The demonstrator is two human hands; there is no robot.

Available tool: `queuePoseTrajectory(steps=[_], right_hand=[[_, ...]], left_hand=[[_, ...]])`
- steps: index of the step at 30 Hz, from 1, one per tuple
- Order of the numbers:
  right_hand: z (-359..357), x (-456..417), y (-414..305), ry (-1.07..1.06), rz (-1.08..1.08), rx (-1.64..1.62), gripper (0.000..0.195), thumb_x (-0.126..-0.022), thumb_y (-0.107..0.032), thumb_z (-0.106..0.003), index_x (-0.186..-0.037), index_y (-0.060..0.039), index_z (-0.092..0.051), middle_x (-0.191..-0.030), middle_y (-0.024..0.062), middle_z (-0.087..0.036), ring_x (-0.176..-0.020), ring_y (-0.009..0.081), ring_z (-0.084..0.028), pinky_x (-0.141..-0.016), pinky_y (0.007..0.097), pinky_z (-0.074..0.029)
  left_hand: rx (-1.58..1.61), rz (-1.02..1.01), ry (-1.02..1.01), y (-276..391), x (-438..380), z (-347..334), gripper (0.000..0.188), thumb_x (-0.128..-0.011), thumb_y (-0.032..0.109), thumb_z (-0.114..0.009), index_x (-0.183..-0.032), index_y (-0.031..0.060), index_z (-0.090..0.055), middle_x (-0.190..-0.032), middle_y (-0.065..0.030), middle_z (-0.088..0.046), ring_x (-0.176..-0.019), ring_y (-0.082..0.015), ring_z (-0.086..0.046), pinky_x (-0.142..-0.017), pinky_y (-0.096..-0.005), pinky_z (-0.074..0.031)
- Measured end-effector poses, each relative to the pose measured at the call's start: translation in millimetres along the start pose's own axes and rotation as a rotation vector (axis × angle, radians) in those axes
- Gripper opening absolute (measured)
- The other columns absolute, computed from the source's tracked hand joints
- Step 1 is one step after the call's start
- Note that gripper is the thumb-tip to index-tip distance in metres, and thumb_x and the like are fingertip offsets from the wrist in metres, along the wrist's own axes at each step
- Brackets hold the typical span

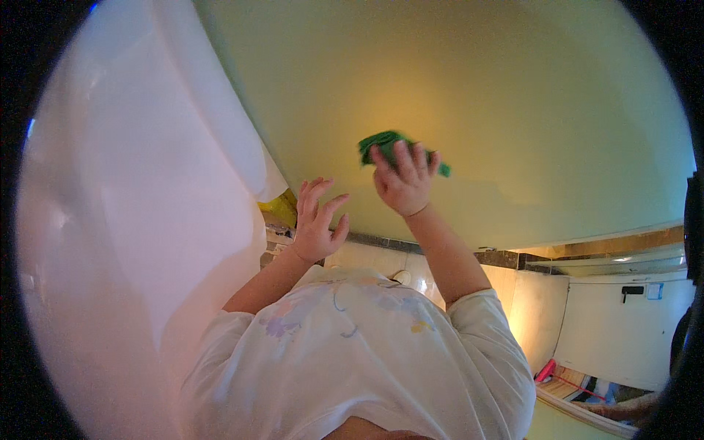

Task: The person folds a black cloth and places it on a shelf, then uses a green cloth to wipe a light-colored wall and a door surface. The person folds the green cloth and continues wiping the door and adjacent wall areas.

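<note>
A crumpled green cloth [389,144] lies under the fingers of my right hand [406,179], which appears to press it flat against a pale green wall [522,137]. Part of the cloth sticks out past my fingers on both sides. The hand and cloth are slightly blurred. My left hand [320,225] is raised lower and to the left, fingers apart and holding nothing. It is close to the wall; whether its fingertips touch it I cannot tell. Just left of that hand, a white sheet-like covering [181,154] hangs along the wall's edge.
A yellow item [280,209] shows below the white covering's edge. Dark edging [385,242] runs along the wall's foot beside light floor tiles [357,256]. At lower right are a white door [610,324] with a black handle and a person's arm [627,411].
</note>
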State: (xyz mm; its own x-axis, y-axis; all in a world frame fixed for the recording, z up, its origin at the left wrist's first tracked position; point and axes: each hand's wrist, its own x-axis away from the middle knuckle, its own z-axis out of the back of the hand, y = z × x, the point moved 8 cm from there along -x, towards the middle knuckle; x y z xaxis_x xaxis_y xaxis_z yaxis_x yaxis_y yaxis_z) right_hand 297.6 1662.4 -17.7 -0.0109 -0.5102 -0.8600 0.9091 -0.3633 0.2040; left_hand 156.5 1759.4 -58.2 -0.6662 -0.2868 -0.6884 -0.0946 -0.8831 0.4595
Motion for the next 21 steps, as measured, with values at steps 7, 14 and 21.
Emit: queuePoseTrajectory(steps=[7, 14, 21], right_hand=[[-92.5, 180.3, -38.2, -0.663, 0.135, -0.19, 0.053, -0.092, -0.024, -0.06, -0.144, -0.0285, -0.053, -0.159, -0.012, -0.034, -0.141, 0.0157, -0.036, -0.109, 0.0471, -0.035], [39.0, 72.7, 76.7, 0.153, -0.061, 0.153, 0.031, -0.089, -0.029, -0.067, -0.118, -0.0374, -0.073, -0.15, -0.0022, -0.048, -0.147, 0.0304, -0.032, -0.12, 0.0586, -0.01], [26.4, 94.3, 73.8, 0.181, -0.215, 0.138, 0.033, -0.088, -0.018, -0.063, -0.111, -0.0393, -0.076, -0.15, 0.0058, -0.048, -0.147, 0.0336, -0.032, -0.121, 0.0559, -0.012]], left_hand=[[-0.002, -0.048, -0.134, -34.2, 39.0, -39.0, 0.046, -0.072, 0.007, -0.073, -0.118, 0.0122, -0.065, -0.137, -0.0155, -0.049, -0.131, -0.0404, -0.044, -0.112, -0.0595, -0.03], [0.05, -0.092, -0.15, -2.7, 15.6, -59.3, 0.044, -0.074, 0.008, -0.073, -0.117, 0.0137, -0.065, -0.137, -0.0156, -0.049, -0.131, -0.0404, -0.043, -0.111, -0.0609, -0.031], [0.086, -0.199, -0.202, 29.3, 1.7, -84.9, 0.04, -0.075, 0.01, -0.072, -0.114, 0.0141, -0.067, -0.136, -0.0162, -0.049, -0.129, -0.0414, -0.046, -0.111, -0.0605, -0.031]])
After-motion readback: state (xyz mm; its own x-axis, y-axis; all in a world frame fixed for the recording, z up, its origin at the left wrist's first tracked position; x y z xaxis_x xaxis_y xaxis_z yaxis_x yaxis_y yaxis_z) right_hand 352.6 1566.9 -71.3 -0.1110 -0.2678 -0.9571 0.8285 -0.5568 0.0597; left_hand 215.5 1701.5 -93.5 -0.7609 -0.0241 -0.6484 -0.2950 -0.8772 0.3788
